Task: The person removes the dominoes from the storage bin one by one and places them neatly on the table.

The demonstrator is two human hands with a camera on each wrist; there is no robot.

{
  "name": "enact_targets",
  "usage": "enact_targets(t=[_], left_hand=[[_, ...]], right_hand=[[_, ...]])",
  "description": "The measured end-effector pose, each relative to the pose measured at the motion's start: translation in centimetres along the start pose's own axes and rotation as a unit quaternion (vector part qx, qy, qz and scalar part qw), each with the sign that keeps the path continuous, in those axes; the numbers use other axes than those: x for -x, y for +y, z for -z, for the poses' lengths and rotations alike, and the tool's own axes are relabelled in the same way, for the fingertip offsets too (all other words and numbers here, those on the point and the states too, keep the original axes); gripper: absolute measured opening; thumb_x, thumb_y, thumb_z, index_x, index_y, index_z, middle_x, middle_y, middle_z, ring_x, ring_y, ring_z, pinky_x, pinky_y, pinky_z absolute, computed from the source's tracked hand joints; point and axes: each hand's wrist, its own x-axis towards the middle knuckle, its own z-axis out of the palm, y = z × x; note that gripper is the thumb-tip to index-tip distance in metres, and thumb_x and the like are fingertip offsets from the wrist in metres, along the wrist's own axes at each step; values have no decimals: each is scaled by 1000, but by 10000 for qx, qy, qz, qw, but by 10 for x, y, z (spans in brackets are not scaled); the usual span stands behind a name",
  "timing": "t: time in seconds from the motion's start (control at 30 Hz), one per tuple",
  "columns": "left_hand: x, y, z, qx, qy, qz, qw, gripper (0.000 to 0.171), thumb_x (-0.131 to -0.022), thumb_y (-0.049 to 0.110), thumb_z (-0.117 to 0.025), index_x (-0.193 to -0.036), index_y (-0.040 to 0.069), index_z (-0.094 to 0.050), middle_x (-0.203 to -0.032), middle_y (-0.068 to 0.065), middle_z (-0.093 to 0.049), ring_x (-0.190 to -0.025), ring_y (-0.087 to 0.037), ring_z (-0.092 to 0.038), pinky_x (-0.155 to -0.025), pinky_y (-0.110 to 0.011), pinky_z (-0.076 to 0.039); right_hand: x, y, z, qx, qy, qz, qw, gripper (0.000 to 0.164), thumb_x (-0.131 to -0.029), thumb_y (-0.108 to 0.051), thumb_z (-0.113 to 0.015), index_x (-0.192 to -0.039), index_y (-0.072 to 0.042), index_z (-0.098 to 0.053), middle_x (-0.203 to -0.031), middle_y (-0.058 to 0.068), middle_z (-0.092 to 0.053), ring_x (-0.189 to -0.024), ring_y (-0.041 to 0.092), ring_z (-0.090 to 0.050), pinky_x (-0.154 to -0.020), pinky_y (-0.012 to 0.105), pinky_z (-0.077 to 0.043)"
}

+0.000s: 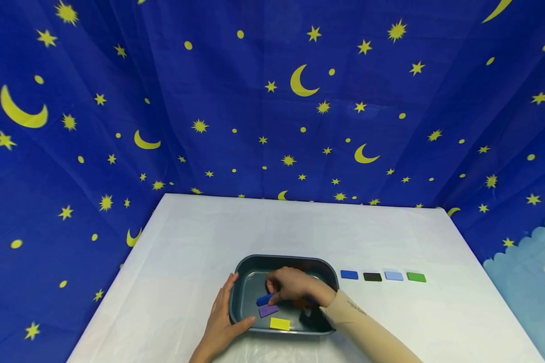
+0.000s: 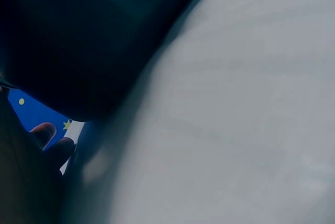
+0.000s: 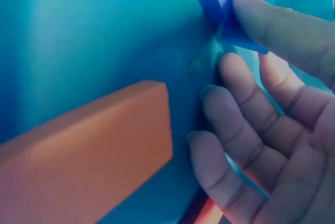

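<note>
A dark grey rectangular tray stands near the front of the table. My left hand rests against its left end, fingers straight along the outer wall and thumb by the front rim. My right hand reaches into the tray and pinches a blue block between thumb and index finger, the other fingers loosely curled. Touching or very near it lies a purple block. A yellow block lies at the tray's front. Under the right wrist, an orange block shows large in the right wrist view.
Right of the tray, a row runs across the white table: a blue block, a black block, a light blue block and a green block. Starry blue cloth hangs behind and beside the table.
</note>
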Motion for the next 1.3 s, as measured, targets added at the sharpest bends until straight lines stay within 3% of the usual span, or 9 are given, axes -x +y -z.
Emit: enact_targets(t=[0.2,0.47,0.7,0.83,0.97,1.17,1.3], left_hand=[[0,0,0,12,0,-56,10000,97,-70,36,-78,-150,32,-23,-155,-8,-22,-135,-42,-20,-93,-72,-21],[0,-1,0,-9,2,-83,10000,97,-70,37,-78,-150,32,-23,-154,-10,-22,-134,-42,-22,-93,-72,-22],[1,-3,0,6,34,-231,9997,98,-69,37,-78,-150,30,-23,-155,-9,-22,-135,-42,-20,-95,-71,-19],[1,-3,0,-27,70,-256,9996,98,-69,38,-78,-150,30,-24,-154,-9,-22,-135,-42,-21,-93,-72,-20],[1,-2,0,-67,112,-308,9994,99,-68,37,-79,-150,29,-25,-154,-9,-24,-133,-40,-24,-92,-71,-23],[0,-2,0,-14,106,-245,9996,98,-68,37,-79,-150,29,-26,-154,-9,-24,-134,-38,-24,-93,-70,-24],[0,-2,0,-6,89,-215,9997,98,-68,38,-79,-150,30,-25,-154,-8,-24,-134,-39,-24,-93,-71,-23]], right_hand=[[5,2,6,-374,191,-20,9991,26,-78,-26,-79,-75,-16,-56,-64,-14,-48,-57,2,-44,-54,20,-37],[18,8,19,-615,780,-68,9950,22,-80,-26,-77,-81,-16,-58,-67,-15,-56,-60,1,-52,-56,22,-42],[40,12,39,-885,1750,177,9804,14,-87,-23,-70,-90,-17,-58,-71,-11,-57,-59,4,-50,-55,24,-42],[59,18,48,-1102,2504,287,9614,10,-89,-18,-68,-93,-15,-60,-74,-8,-58,-60,8,-51,-55,26,-44],[80,26,52,-1501,3121,-103,9380,9,-89,-17,-68,-96,-15,-62,-76,-3,-59,-59,15,-54,-52,27,-46],[113,43,53,-2250,4014,-829,8840,15,-90,-18,-67,-100,-7,-63,-77,12,-61,-59,28,-56,-51,32,-48],[132,54,48,-2576,4326,-1459,8516,20,-90,-20,-67,-101,-4,-61,-79,15,-62,-62,27,-57,-54,32,-50]])
